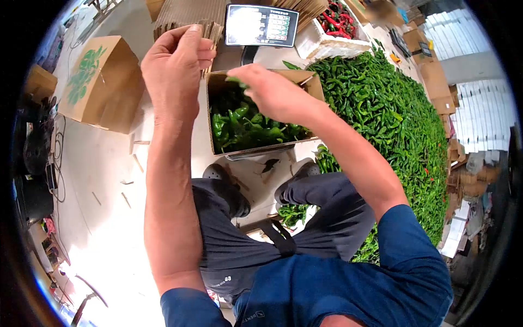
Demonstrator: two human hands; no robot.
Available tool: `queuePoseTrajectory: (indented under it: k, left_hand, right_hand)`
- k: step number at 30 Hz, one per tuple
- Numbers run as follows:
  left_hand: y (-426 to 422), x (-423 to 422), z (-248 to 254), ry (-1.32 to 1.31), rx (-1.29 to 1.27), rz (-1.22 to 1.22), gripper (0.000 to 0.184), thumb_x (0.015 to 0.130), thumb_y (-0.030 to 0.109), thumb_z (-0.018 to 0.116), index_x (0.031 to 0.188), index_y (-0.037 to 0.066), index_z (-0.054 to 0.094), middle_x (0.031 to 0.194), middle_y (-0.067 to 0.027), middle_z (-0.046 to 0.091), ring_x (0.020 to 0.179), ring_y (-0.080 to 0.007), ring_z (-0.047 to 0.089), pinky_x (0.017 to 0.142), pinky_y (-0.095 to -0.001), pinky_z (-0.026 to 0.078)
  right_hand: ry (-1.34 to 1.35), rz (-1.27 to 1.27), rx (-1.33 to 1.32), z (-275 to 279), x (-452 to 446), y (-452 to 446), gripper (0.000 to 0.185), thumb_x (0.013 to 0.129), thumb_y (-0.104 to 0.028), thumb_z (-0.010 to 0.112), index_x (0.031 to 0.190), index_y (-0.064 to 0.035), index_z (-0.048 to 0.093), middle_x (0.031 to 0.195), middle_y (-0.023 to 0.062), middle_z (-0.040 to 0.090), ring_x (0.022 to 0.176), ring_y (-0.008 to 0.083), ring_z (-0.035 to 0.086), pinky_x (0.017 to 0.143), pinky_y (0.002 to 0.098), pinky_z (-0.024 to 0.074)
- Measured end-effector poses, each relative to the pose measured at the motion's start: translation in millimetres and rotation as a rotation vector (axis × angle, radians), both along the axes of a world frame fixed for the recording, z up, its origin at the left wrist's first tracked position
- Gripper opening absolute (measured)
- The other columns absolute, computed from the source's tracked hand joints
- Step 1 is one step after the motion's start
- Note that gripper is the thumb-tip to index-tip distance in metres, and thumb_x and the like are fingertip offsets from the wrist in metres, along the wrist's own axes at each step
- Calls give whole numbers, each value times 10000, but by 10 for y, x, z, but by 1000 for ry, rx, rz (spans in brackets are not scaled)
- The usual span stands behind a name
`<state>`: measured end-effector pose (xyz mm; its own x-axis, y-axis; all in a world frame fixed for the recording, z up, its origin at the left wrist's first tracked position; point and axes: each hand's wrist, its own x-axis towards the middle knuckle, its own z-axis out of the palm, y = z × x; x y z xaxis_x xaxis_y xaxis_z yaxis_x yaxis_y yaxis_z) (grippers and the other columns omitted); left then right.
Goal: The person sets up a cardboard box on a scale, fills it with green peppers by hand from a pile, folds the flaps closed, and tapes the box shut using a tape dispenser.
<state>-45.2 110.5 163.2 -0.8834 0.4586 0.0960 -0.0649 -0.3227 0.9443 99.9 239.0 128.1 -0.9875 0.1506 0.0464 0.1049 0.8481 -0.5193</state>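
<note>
An open cardboard box (264,147) stands in front of me, partly filled with green peppers (239,122). My right hand (275,95) is above the box's far part, blurred by motion, with its fingers closed around a green pepper (237,82) that shows at the fingertips. To the left, my left hand (177,62) is raised beside the box's far left corner, its fingers curled into a pinch. Flat cardboard sheets (188,13) lie right behind it, and what the fingers hold, if anything, cannot be made out.
A scale display (261,25) rises behind the box. A large heap of green peppers (392,131) covers the floor on the right. A white foam box (329,46) of red peppers (338,22) stands beyond. Another cardboard box (95,84) sits at left, near scattered stems.
</note>
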Motion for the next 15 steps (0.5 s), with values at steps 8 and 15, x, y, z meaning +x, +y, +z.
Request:
queuePoseTrajectory:
  k: [8, 15]
  left_hand:
    - [-75, -3, 36, -20, -66, -17, 250, 943, 196, 706, 1058, -26, 695, 850, -62, 692, 742, -139, 658, 692, -261, 537]
    - [-37, 75, 5, 40, -134, -51, 274, 941, 208, 704, 1072, -33, 699, 859, -63, 691, 764, -131, 647, 708, -267, 533]
  right_hand:
    - [-200, -173, -125, 66, 233, 122, 343, 962, -65, 575, 1297, 7, 581, 1134, 217, 693, 1070, 364, 659, 931, 395, 516]
    - [83, -517, -45, 148, 1019, 624, 284, 945, -237, 666, 1091, 6, 669, 906, 160, 718, 813, 251, 689, 745, 358, 537]
